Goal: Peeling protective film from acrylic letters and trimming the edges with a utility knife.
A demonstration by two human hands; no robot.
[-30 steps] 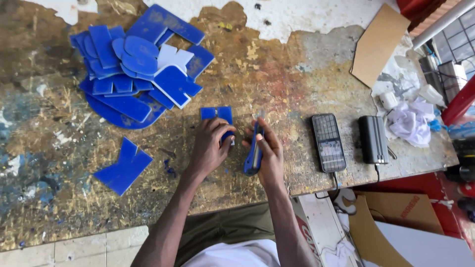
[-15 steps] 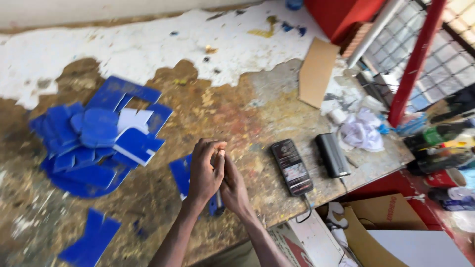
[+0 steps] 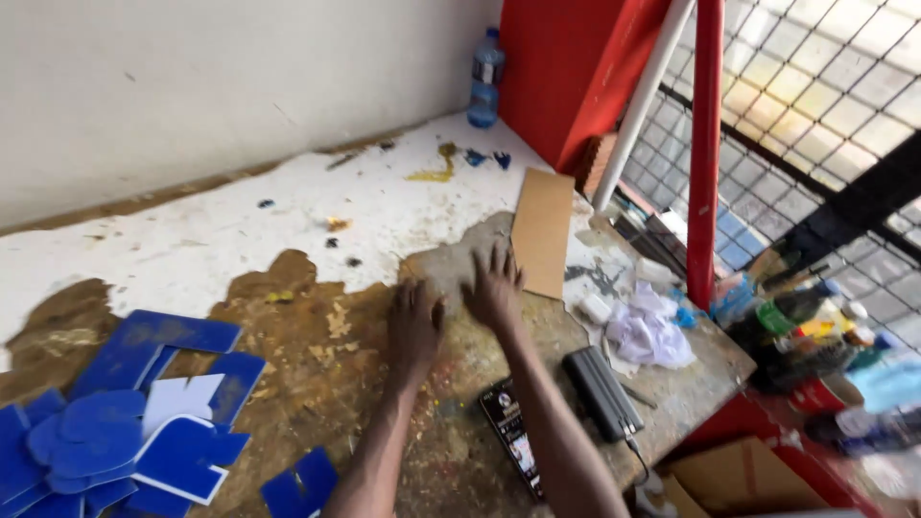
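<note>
Both hands lie palm-down on the worn workbench, side by side and just apart, fingers spread and gripping nothing. The left hand rests on bare brown wood; the right hand presses on a grey patch of the surface, its fingertips just short of a brown cardboard sheet that lies flat beyond it. Nearer the person than the right hand lie a dark phone and a black power bank (a cable trails off its near end). Right of the right hand sits crumpled white cloth. Far left of the left hand, blue plastic cut-outs are heaped. A plastic bottle stands beyond the cardboard, against the wall.
</note>
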